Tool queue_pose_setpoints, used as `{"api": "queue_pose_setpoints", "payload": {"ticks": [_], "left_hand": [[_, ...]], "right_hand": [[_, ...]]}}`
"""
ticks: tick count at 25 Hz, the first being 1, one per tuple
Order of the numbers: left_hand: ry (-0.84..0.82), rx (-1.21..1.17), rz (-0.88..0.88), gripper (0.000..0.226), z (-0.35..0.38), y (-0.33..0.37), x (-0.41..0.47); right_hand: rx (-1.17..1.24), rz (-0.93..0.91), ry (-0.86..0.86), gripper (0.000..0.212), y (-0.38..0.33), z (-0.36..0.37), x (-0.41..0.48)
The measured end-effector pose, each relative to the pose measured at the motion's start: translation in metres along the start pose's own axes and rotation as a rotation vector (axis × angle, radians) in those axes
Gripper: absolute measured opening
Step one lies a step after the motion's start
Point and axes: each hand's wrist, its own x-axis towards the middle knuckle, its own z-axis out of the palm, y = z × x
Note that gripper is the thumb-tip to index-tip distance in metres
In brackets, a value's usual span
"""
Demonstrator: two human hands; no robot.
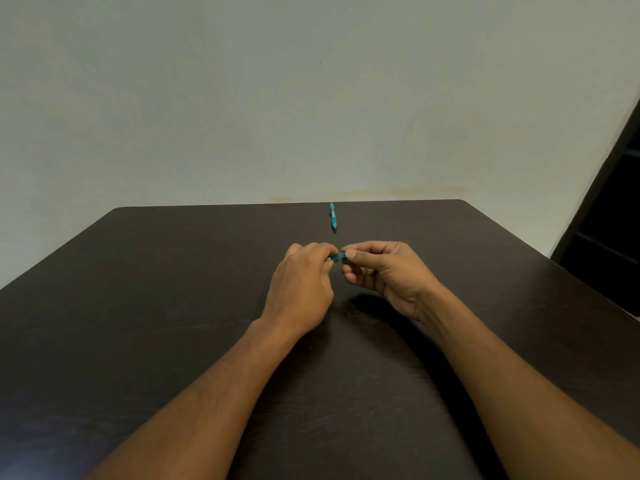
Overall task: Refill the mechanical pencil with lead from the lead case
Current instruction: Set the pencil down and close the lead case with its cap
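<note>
One step underway, probably: opening the lead case [338, 257].
Left hand [301, 289] and right hand [384, 275] pinch it; mechanical pencil [333, 218] lies untouched beyond the fingertips.

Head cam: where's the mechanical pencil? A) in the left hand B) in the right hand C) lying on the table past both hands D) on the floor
C: the mechanical pencil lies untouched on the table, while the left hand and right hand pinch the teal lead case.
</note>
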Motion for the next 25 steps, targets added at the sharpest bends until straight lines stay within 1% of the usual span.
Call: {"api": "queue_pose_setpoints", "payload": {"ticks": [3, 8, 14, 19, 25], "left_hand": [[0.021, 0.000, 0.013, 0.025, -0.0007, -0.0004, 0.0011], [0.026, -0.014, 0.045, 0.026, -0.0011, 0.0004, 0.0000], [0.009, -0.051, 0.042, 0.028, 0.0015, -0.0069, 0.0024], [0.050, -0.157, 0.092, 0.027, 0.0007, -0.0013, 0.0017], [0.085, -0.258, 0.077, 0.027, -0.0001, -0.0013, 0.0053]], "right_hand": [[0.018, -0.023, 0.025, 0.010, 0.0012, 0.0034, 0.0001], [-0.078, -0.023, 0.024, 0.008, -0.0033, -0.0002, -0.0008], [0.058, 0.044, -0.013, 0.009, 0.0002, -0.0022, 0.0003], [0.167, 0.104, -0.036, 0.009, 0.0003, -0.0055, 0.0000], [0.268, 0.174, -0.073, 0.017, 0.0044, 0.0027, -0.0012]]}}
